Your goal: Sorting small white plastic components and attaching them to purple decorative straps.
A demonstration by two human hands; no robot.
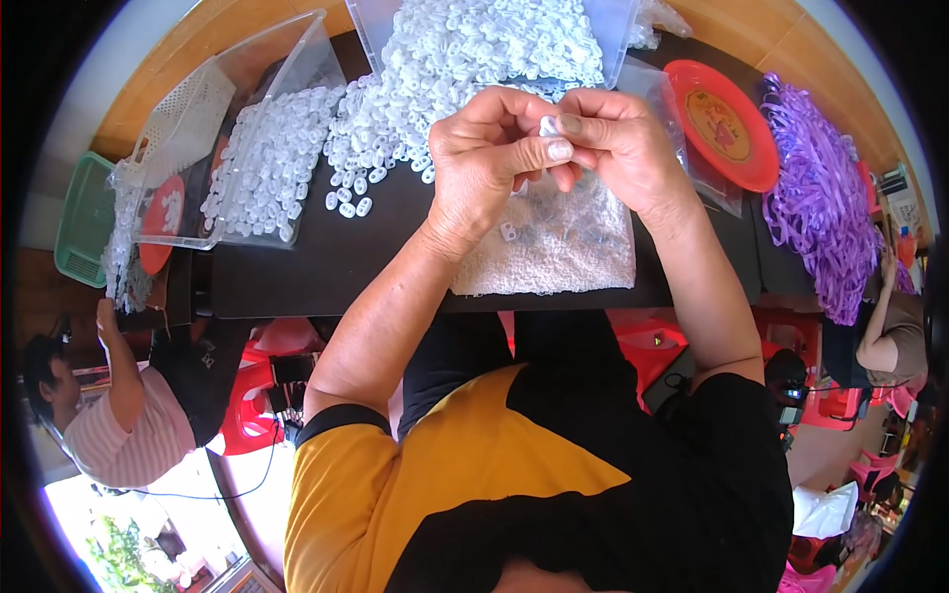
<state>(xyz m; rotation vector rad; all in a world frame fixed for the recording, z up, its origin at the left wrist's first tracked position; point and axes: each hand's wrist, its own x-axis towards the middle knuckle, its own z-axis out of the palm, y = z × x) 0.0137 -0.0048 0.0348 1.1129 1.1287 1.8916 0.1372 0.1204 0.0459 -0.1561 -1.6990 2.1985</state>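
At the dark table (326,267), the worker in the black-and-yellow top (494,435) sits with both forearms raised over the near half. Left hand (474,163): closed, thumb and fingers pinching a small white piece (548,127). Right hand (628,143): closed on the same piece, thumb and fingertips meeting the left's. Piece held up off the surface, above the far side of a pale, nubbly cloth (554,269); a few small bits lie on the weave.

Beyond the hands, a clear bin (619,44) piled with white oval pieces; more spill in a loose heap (361,128) across the tabletop. To the left, a clear tray (178,240) of the same; past it, a white perforated basket (193,114) and a green basket (84,227). To the right, an orange-red plate (759,163), then a tangle of purple ribbon (816,188) drooping over the edge.

Room around: seated person in stripes (129,415) at left, another person (895,341) at far right, red stools (239,420) behind.
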